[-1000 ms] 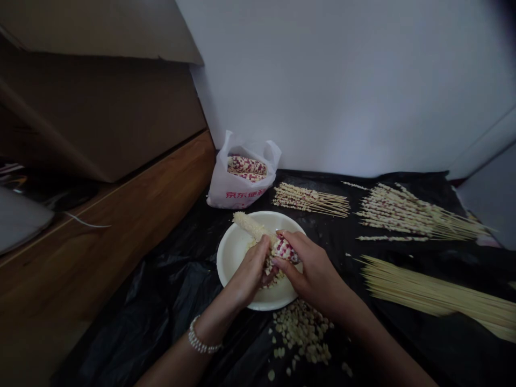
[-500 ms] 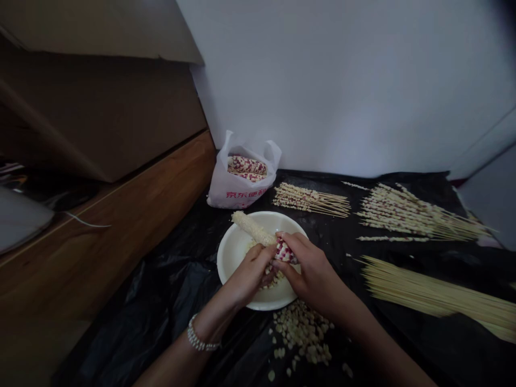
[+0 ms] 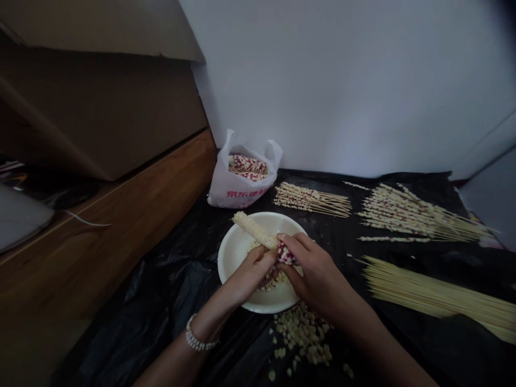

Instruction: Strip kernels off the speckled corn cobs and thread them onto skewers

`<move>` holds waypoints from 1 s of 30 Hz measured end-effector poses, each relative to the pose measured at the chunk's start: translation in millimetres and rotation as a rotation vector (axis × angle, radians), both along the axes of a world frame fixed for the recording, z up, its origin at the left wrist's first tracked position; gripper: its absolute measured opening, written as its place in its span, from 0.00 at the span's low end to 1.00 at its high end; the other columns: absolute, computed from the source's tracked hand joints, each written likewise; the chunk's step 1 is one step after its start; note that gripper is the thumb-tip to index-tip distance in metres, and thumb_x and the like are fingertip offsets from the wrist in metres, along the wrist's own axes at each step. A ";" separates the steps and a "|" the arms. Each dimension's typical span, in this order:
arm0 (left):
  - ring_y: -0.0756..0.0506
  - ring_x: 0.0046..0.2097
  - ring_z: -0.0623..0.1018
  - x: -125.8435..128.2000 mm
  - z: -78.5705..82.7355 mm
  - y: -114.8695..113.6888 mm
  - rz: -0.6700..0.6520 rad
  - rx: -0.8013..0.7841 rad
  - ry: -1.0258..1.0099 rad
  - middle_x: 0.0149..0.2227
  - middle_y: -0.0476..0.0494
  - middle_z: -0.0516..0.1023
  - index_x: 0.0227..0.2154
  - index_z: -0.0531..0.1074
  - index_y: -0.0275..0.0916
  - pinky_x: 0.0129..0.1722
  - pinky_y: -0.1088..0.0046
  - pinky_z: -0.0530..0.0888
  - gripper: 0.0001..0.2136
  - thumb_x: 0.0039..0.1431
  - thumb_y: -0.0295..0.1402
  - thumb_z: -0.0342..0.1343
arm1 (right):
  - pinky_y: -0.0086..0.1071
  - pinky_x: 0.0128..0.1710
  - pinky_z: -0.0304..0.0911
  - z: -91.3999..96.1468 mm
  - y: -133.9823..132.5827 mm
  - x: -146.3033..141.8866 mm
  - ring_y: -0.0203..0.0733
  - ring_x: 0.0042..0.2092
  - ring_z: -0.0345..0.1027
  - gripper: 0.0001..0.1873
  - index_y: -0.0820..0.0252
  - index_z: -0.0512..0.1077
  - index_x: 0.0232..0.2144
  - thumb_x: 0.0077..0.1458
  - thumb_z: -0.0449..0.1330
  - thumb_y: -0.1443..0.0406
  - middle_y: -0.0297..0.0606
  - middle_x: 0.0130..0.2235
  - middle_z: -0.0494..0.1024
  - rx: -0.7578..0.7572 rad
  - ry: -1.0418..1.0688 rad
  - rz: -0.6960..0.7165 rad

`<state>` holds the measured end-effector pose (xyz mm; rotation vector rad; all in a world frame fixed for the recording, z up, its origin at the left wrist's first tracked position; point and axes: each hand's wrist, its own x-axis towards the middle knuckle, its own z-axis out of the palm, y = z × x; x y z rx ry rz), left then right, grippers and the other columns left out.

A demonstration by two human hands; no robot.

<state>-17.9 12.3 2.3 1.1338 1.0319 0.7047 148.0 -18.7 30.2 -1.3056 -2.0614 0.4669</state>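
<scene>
Over a white bowl [image 3: 229,258], both hands hold one corn cob [image 3: 255,228]. Its far-left length is stripped to pale cob, while red and white kernels remain on the end near my right hand. My left hand [image 3: 256,269] is closed round the middle of the cob from below, its thumb at the border of the kernels. My right hand [image 3: 308,263] grips the kernelled end, fingers on top and thumb underneath. Loose kernels [image 3: 274,280] lie in the bowl, partly hidden by my hands.
A white plastic bag [image 3: 237,196] with speckled cobs stands behind the bowl. To the right lie kernel-threaded skewers [image 3: 310,199], a larger pile of them [image 3: 407,215] and bare sticks [image 3: 427,293]. Kernels [image 3: 304,333] are scattered on the black plastic sheet [image 3: 169,290]. A wooden board [image 3: 161,193] edges the left.
The hands stay on the cob almost in place, with small finger shifts. My right fingers sit slightly differently over the kernelled end.
</scene>
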 end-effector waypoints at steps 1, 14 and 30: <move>0.53 0.23 0.63 0.6 0.2 0.0 -0.003 0.021 0.010 0.24 0.51 0.67 0.33 0.68 0.38 0.21 0.76 0.55 0.20 0.60 0.53 0.55 | 0.51 0.51 0.70 -0.2 -0.3 -0.4 0.55 0.48 0.71 0.23 0.68 0.66 0.59 0.62 0.54 0.70 0.52 0.46 0.74 0.007 -0.015 -0.003; 0.52 0.23 0.62 5.2 5.5 2.1 0.062 0.083 0.001 0.22 0.53 0.65 0.28 0.69 0.38 0.23 0.77 0.58 0.07 0.54 0.37 0.53 | 0.49 0.48 0.72 1.8 -2.6 -4.7 0.54 0.46 0.73 0.22 0.68 0.67 0.58 0.62 0.57 0.67 0.52 0.45 0.76 0.122 -0.044 -0.067; 0.40 0.49 0.79 -11.0 22.1 12.8 0.089 0.231 0.048 0.44 0.40 0.84 0.32 0.80 0.39 0.56 0.63 0.69 0.13 0.61 0.38 0.52 | 0.52 0.57 0.65 11.7 22.8 60.3 0.54 0.52 0.74 0.25 0.57 0.75 0.51 0.54 0.66 0.53 0.45 0.51 0.80 0.068 0.303 -0.370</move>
